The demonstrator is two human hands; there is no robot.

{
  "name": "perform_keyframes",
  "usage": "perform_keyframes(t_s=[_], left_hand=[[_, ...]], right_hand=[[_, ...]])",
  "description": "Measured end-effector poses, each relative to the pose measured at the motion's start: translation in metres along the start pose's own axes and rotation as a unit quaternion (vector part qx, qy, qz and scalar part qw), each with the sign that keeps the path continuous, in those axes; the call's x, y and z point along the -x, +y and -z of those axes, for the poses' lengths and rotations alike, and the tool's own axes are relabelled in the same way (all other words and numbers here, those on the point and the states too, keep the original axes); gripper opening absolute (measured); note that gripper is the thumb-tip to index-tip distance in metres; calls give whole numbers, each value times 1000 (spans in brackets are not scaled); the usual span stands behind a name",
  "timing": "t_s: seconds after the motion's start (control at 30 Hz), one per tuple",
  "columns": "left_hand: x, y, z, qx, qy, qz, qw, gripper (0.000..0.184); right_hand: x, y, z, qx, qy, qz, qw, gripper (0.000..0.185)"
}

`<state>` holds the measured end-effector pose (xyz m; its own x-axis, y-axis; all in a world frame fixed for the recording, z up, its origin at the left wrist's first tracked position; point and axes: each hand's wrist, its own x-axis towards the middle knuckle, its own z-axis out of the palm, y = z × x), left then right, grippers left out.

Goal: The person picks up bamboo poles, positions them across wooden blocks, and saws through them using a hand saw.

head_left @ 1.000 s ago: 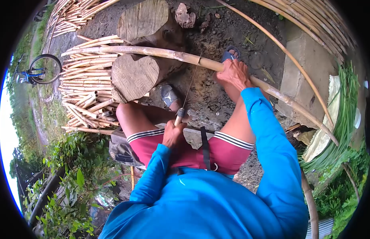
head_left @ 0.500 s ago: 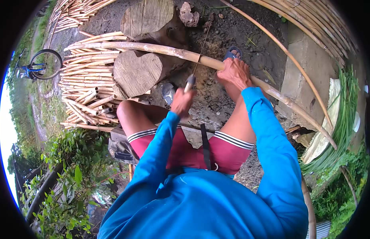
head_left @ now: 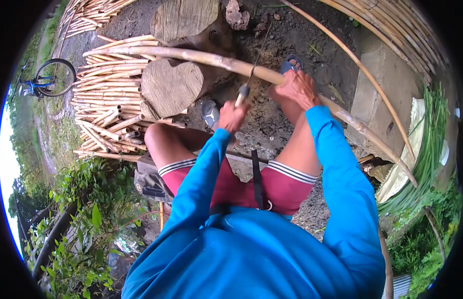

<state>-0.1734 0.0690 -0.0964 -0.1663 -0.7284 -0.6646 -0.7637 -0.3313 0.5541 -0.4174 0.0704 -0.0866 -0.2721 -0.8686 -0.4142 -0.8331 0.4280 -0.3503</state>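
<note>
A long bamboo pole [head_left: 216, 60] slants across my front, from the cut bamboo pieces at left down to the right edge. My right hand [head_left: 298, 89] is wrapped around it near its middle. My left hand [head_left: 234, 117] grips the pale handle of a long-bladed knife [head_left: 253, 70]. Its thin dark blade points up and away, crossing the pole to the left of my right hand. Whether the edge is cutting into the bamboo I cannot tell. The pole passes over or close beside a stump [head_left: 172, 87].
Another stump [head_left: 184, 20] stands farther off. Cut bamboo pieces [head_left: 109, 94] are piled at left, with a bicycle [head_left: 54, 79] beyond. A thin curved pole [head_left: 361, 65] and a concrete block [head_left: 373, 94] are at right, near long green leaves [head_left: 431, 139].
My left hand and the knife have moved slightly up and to the right along the pole. My right hand has shifted slightly right, still gripping the pole.
</note>
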Motion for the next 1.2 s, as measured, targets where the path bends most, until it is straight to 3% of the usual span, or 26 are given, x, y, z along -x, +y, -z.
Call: perform_keyframes(t_s=[0.03,0.07,0.1,0.13,0.17,0.2,0.27,0.33,0.43,0.53,0.57,0.6,0.8,0.9,0.97,1.1,1.17,1.2], left_hand=[[-2,-21,-1,-6,-38,-33,999,36],[12,-92,-10,-207,-5,-297,932,34],[49,-102,-6,-3,-42,-40,998,35],[73,-120,-6,1,-24,27,999,37],[83,-93,4,2,-50,75,996,37],[91,-71,10,5,-51,78,996,37],[84,-35,20,164,-59,88,981,35],[73,-24,23,187,-53,81,978,35],[62,-25,27,154,-100,109,977,35],[56,-39,24,36,-53,-57,996,42],[51,-41,23,45,-73,-13,996,44],[48,-45,23,71,-74,-26,994,43],[64,-42,60,210,-42,-162,963,31],[74,-51,90,307,-51,-147,939,31],[74,-62,107,389,-30,-143,909,31],[58,-92,134,544,40,-118,830,25],[54,-97,141,657,62,-65,749,26],[53,-96,141,660,61,-67,745,26]], right_hand=[[-5,4,12,-9,-20,6,1000,34],[-13,11,9,-8,-15,5,1000,34],[-15,17,-6,-3,13,12,1000,35],[-17,22,-14,2,46,17,999,35],[-14,18,-12,8,60,22,998,35],[-10,19,-14,10,57,23,998,35],[-13,18,-14,-7,65,28,997,32],[-5,20,-6,-6,55,33,998,33],[6,26,7,4,75,54,996,35],[26,19,57,-22,54,97,994,34],[37,17,73,-26,61,99,993,33],[49,18,88,-44,63,108,991,32],[138,105,121,47,66,16,997,31],[167,173,100,117,118,-28,986,37],[177,176,95,135,81,-62,986,34],[164,102,101,87,-5,-26,996,22],[147,22,103,39,-53,5,998,23],[137,-28,105,10,-87,9,996,24]])
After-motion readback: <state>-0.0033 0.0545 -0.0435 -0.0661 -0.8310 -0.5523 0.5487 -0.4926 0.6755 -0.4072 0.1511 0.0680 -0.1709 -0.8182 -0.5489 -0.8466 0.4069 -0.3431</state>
